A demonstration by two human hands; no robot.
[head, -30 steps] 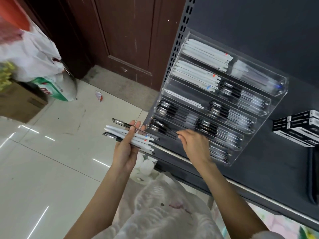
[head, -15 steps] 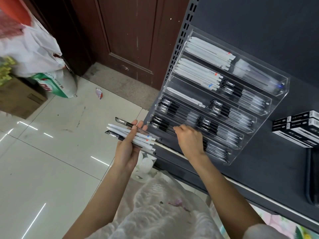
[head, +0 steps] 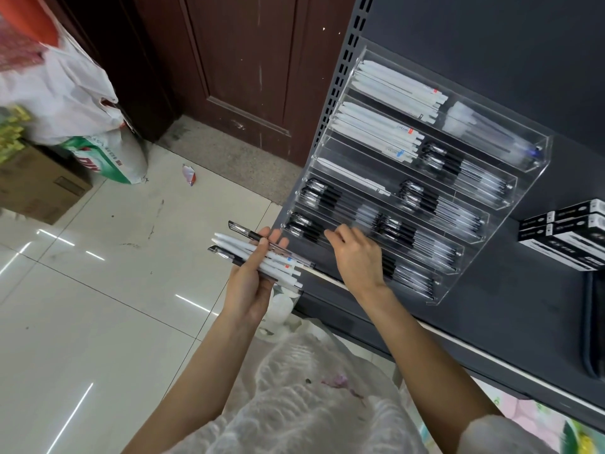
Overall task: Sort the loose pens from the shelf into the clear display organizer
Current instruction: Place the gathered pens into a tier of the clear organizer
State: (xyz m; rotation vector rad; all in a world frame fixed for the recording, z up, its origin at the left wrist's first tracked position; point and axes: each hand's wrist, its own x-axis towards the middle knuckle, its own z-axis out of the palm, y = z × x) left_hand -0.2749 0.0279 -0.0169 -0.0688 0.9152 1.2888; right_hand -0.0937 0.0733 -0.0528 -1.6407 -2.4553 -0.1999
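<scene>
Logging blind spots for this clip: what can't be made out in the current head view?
- Right hand: its fingers curl at the organizer's low front rows; whether they pinch a pen is hidden.
- Lowest row: partly covered by that hand.
- Pen bundle in the left hand: labels too small to read.
- Black boxes: cut off by the right edge.

Two bare forearms in view, no watch, rings or bands on either; left hand [head: 250, 283] and right hand [head: 357, 257] both ungloved, nails short and unpainted as far as visible. Garment [head: 294, 398] is white, sheer, crinkled texture, with a small pink-purple mark near the front; short white sleeve [head: 497, 435] edge shows at the right upper arm.
</scene>
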